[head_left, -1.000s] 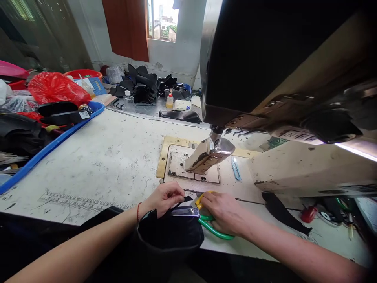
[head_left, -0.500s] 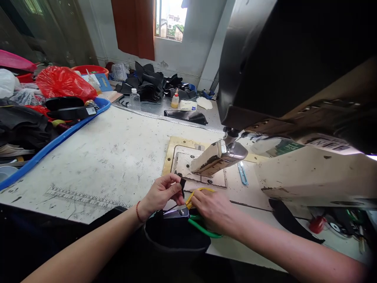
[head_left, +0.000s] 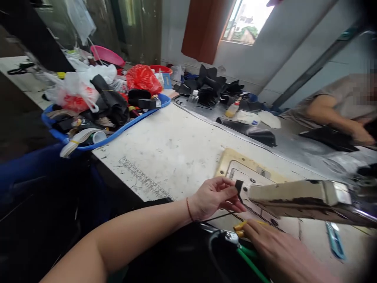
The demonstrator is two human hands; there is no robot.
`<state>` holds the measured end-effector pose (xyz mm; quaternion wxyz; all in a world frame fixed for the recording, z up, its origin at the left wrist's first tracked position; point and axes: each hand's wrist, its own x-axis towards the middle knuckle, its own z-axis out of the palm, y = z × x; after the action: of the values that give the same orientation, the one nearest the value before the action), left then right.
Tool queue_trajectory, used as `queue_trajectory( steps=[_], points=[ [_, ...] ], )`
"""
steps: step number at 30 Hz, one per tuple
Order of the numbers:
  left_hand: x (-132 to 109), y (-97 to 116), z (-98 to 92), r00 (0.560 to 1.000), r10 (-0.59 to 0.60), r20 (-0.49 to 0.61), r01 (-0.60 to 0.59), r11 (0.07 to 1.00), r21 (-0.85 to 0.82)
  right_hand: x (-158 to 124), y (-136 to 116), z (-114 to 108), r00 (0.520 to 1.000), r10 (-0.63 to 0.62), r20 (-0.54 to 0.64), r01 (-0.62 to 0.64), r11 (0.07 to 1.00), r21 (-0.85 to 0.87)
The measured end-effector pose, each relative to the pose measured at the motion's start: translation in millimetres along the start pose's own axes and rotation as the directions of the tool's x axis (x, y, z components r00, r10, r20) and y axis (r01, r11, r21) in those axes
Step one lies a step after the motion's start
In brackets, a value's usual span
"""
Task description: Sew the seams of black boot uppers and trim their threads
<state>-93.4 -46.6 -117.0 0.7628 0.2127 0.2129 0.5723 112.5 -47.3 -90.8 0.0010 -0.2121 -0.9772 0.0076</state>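
Observation:
In a pinch, my left hand (head_left: 216,196) holds a narrow black strip (head_left: 239,186), whose end sticks up past the fingertips. My right hand (head_left: 273,241), somewhat smeared by motion, is closed around scissors (head_left: 231,237) with one yellow and one green handle. The scissor blades point left, just below my left hand, and appear parted. Beneath them lies a black piece of material (head_left: 216,259) with a curved edge. Whether the strip is joined to this piece I cannot tell.
A sewing machine's post arm (head_left: 290,196) juts in from the right, near a light-blue cutter (head_left: 335,240). A blue tray (head_left: 118,138) heaped with bags and scraps stands left. Behind are black pieces (head_left: 209,84), bottles and a co-worker's arm (head_left: 332,110). A ruler scale (head_left: 144,177) marks the white tabletop.
My view has swung left, so the tray shows more fully and the hands sit further right. A co-worker has come into view. Both hands keep their holds on the strip and scissors.

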Motion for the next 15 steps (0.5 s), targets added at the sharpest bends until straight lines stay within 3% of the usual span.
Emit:
queue_trajectory(
  steps=[5,10,15],
  points=[
    [4,0,-8.3,0.999,-0.001,0.049,0.003,0.999,-0.035,7,11,-13,0.992,-0.111,-0.052,0.111,0.994,-0.004],
    [6,-2,-10.2,0.998,0.004,0.064,0.001,0.997,-0.076,22,-3,-19,0.976,-0.171,-0.137,0.156,0.981,-0.114],
    [7,-1,-8.2,1.0,0.022,0.004,-0.021,0.993,-0.112,16,-12,-8,0.996,-0.085,-0.019,0.083,0.991,-0.107]
  ],
)
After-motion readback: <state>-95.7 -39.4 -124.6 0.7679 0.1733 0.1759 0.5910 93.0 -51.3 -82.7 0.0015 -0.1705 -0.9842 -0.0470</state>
